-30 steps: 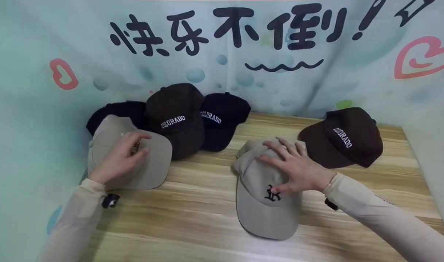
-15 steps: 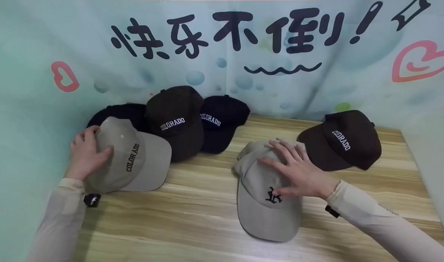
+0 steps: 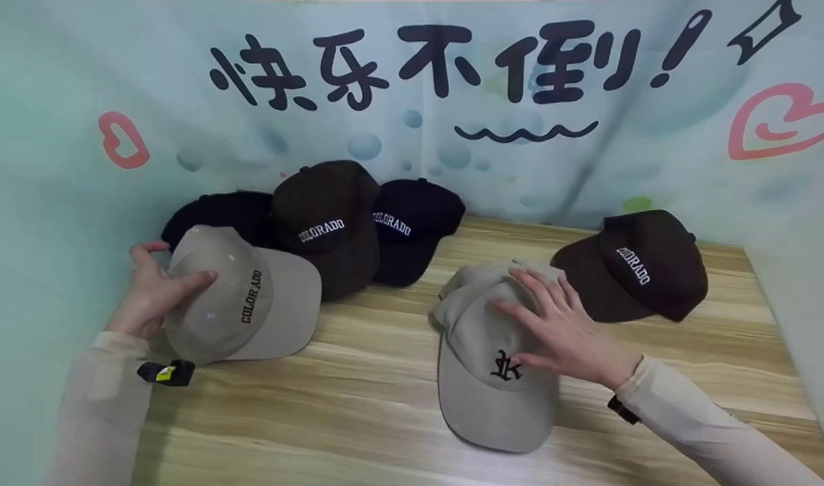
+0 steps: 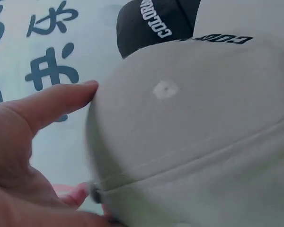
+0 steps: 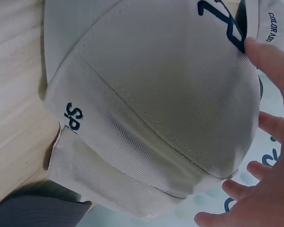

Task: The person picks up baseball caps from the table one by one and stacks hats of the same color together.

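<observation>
On the left in the head view, my left hand (image 3: 152, 290) curves around the back of the crown of a beige baseball cap (image 3: 270, 344) lettered COLORADO. In the left wrist view the thumb (image 4: 61, 101) touches that crown's edge, and other fingertips reach its top button; some fingers are hidden behind it. My right hand (image 3: 563, 331) lies over the crown of a second beige baseball cap (image 3: 499, 418) with a black monogram, brim toward me. Its fingers are spread, and the right wrist view shows the thumb tip (image 5: 255, 47) beside the monogram. Fabric bunches at this cap's back.
A dark brown cap (image 3: 327, 202), a navy cap (image 3: 418, 216) and another dark cap (image 3: 209, 209) crowd the back left. One more brown cap (image 3: 661, 266) sits right. The wood-grain table (image 3: 358, 418) meets a printed cloth backdrop (image 3: 412, 81).
My left hand has moved left and back from above the brim to the rear of the left cap's crown, uncovering its lettering. The right hand has shifted slightly toward the right.
</observation>
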The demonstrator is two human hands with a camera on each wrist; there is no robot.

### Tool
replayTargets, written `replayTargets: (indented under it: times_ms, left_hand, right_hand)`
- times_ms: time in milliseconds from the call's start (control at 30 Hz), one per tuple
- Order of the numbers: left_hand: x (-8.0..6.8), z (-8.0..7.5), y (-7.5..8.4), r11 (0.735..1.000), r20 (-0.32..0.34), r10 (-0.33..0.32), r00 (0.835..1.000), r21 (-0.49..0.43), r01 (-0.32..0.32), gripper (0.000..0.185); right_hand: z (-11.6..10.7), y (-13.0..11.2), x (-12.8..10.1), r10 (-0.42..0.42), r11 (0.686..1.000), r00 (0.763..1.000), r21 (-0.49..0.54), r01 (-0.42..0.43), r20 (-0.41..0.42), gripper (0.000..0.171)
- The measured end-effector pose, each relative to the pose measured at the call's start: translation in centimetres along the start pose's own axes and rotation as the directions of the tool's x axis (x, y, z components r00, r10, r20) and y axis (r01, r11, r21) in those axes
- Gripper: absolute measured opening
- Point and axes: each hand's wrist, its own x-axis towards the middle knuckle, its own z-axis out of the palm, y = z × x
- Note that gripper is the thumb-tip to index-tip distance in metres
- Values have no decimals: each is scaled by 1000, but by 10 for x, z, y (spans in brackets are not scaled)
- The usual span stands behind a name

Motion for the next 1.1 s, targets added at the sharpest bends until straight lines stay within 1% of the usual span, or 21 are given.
replayTargets:
  times_ms: [133, 233, 300, 367, 433, 533, 600, 733, 800, 867, 1000, 1067, 1100]
  left_hand:
    - [-9, 4, 13, 998, -12, 55, 998, 15, -55, 60]
    - [-18, 6, 26, 991, -24, 130, 991, -17, -131, 48]
    - [-22, 7, 34, 983, -14, 178, 984, -51, -178, 44]
    - [-25, 8, 42, 977, 12, 204, 979, -61, -203, 44]
    - [-26, 7, 50, 975, 45, 220, 975, -32, -218, 45]
    - [-28, 7, 62, 967, 87, 248, 965, 45, -252, 42]
    - [-28, 7, 70, 955, 112, 268, 957, 98, -279, 37]
    - [-32, 10, 85, 930, 166, 312, 936, 149, -336, 28]
    - [-36, 13, 91, 910, 200, 347, 916, 162, -381, 24]
    - [-39, 19, 97, 882, 234, 390, 890, 182, -435, 21]
    - [-50, 36, 106, 823, 301, 458, 836, 212, -527, 17]
    - [-55, 45, 110, 798, 329, 487, 809, 209, -565, 17]
    - [-58, 49, 112, 783, 341, 506, 792, 202, -588, 18]
  right_hand:
    - [0, 0, -4, 35, 998, 999, 54, -35, 3, 82]
    - [0, 0, -7, 61, 993, 998, 97, -63, 16, 81]
    - [0, 0, -8, 65, 992, 998, 106, -67, 18, 81]
    - [0, 0, -8, 62, 992, 998, 106, -64, 15, 81]
    - [-1, 0, -9, 62, 991, 998, 114, -63, 12, 80]
    - [-2, 2, -11, 80, 984, 997, 158, -80, 6, 78]
    - [-3, 3, -13, 94, 978, 996, 186, -93, 1, 77]
    - [-7, 4, -18, 116, 970, 993, 215, -112, -3, 76]
    - [-9, 4, -20, 128, 967, 992, 222, -124, -5, 75]
    - [-11, 5, -24, 143, 963, 990, 231, -135, -15, 75]
    - [-14, 6, -32, 173, 953, 984, 261, -157, -42, 74]
    - [-15, 7, -35, 192, 944, 980, 279, -174, -41, 74]
    - [-15, 7, -37, 200, 941, 979, 286, -181, -40, 73]
